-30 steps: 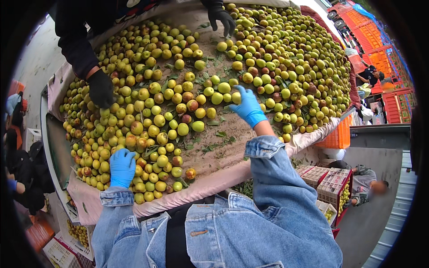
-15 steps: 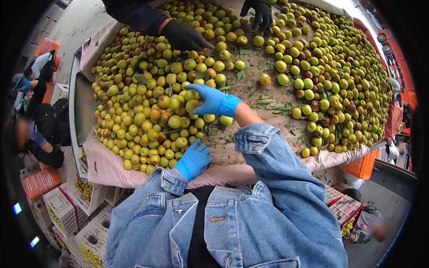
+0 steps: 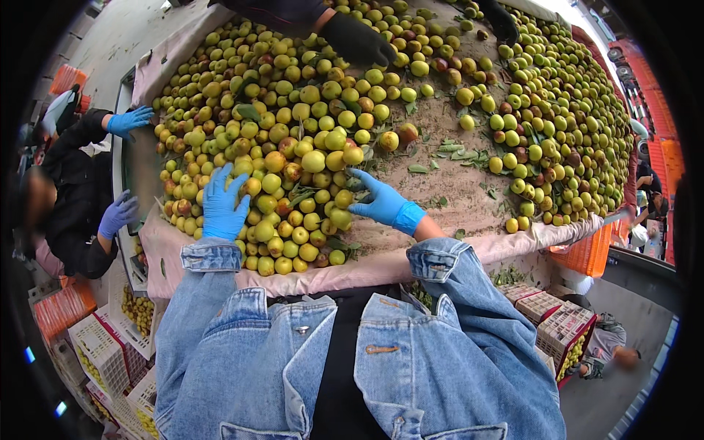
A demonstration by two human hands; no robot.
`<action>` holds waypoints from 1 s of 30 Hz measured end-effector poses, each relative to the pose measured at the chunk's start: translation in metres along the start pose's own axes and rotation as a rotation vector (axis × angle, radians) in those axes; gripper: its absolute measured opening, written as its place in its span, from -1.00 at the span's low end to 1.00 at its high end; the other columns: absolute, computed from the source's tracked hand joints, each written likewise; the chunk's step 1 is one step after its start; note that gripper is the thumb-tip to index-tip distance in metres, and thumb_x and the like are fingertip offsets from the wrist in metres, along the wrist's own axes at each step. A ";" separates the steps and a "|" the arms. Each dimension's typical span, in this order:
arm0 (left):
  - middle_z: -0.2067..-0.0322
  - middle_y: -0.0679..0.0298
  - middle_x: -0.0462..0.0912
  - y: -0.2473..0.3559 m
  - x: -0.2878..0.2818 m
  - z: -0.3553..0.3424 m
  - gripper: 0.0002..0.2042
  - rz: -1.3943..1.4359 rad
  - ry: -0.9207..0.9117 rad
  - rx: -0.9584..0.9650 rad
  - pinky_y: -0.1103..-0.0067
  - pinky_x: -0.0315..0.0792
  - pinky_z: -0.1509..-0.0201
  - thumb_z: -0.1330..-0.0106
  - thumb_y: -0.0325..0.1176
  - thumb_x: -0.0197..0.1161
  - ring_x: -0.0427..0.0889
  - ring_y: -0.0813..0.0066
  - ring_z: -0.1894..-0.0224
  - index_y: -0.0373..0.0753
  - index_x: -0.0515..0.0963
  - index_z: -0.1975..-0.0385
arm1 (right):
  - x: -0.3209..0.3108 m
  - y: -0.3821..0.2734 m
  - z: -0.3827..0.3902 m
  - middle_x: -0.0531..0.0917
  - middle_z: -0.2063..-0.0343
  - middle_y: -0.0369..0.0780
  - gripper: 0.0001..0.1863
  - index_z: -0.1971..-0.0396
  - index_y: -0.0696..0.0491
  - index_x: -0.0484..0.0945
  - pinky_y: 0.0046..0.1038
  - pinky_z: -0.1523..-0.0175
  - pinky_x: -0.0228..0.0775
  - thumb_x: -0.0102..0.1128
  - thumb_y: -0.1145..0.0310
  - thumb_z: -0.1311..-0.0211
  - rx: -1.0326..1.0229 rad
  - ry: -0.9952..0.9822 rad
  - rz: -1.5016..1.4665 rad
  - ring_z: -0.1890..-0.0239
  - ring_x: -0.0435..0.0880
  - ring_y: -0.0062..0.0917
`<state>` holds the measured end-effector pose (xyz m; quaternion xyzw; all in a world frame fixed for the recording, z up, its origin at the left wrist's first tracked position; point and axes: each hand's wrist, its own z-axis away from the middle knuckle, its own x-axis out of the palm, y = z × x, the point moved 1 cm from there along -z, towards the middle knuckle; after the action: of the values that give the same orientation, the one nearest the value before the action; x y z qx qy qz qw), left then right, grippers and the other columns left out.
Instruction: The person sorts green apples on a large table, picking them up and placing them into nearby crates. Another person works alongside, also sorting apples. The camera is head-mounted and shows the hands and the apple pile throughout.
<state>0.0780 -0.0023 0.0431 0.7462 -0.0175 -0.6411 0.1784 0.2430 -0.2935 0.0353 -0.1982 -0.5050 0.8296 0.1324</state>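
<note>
My left hand [image 3: 224, 202], in a blue glove, lies with spread fingers on a pile of small round yellow-green fruit [image 3: 271, 183], some blushed red, at the near left of a cloth-lined sorting table [image 3: 341, 275]. My right hand [image 3: 381, 202], also blue-gloved, has its fingers apart and curved against the right edge of that pile, beside a bare patch of cloth strewn with loose leaves [image 3: 447, 152]. Neither hand grips a fruit that I can make out.
Co-worker's black-gloved hands [image 3: 358, 38] work at the far side. Another person [image 3: 66, 198] in blue gloves stands left. More fruit [image 3: 557, 139] covers the right side. Stacked crates [image 3: 103, 345] flank me, with orange crates [image 3: 587, 257] and a seated person [image 3: 609, 348] right.
My left hand has moved up onto the pile. My right hand has shifted down beside it. The co-worker's hands have moved right, and the left person's gloved hand now reaches the table edge.
</note>
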 end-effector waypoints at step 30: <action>0.07 0.23 0.46 0.008 -0.010 0.081 -0.72 0.453 -0.198 0.204 0.35 0.27 -0.04 -0.08 -0.35 0.21 0.43 0.20 0.07 -0.13 0.52 0.16 | 0.071 -0.040 -0.061 0.59 0.44 -0.01 -0.53 0.12 0.07 0.31 -0.23 0.30 0.47 0.22 0.26 0.05 0.148 -0.048 1.022 0.35 0.62 -0.16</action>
<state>-0.0005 -0.0269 0.0451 0.6710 -0.2658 -0.6498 0.2386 0.2088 -0.1977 0.0324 -0.3905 -0.2867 0.8261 -0.2878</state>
